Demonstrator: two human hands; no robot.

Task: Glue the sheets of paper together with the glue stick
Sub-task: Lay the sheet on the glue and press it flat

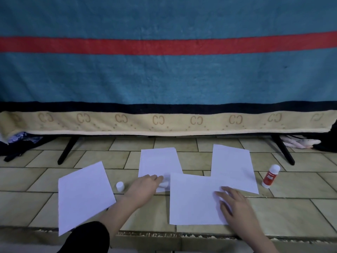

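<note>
Several white paper sheets lie on the tiled surface: one at the left [83,196], one at the back middle [158,161], one at the back right [233,167], and a near sheet [193,199] that overlaps the two back ones. My right hand [235,205] rests flat on the near sheet with its fingers spread. My left hand [144,189] reaches forward, fingers fairly straight, and its tips touch a small blurred white cylinder [164,184] lying on the middle sheet. A red and white glue stick [269,177] stands capped at the right, away from both hands.
A small white cap [120,186] stands between the left sheet and my left hand. Behind, a blue and red towel [164,79] hangs over a rack with black legs [67,150]. The tiled surface ends at a chipped front edge [164,234].
</note>
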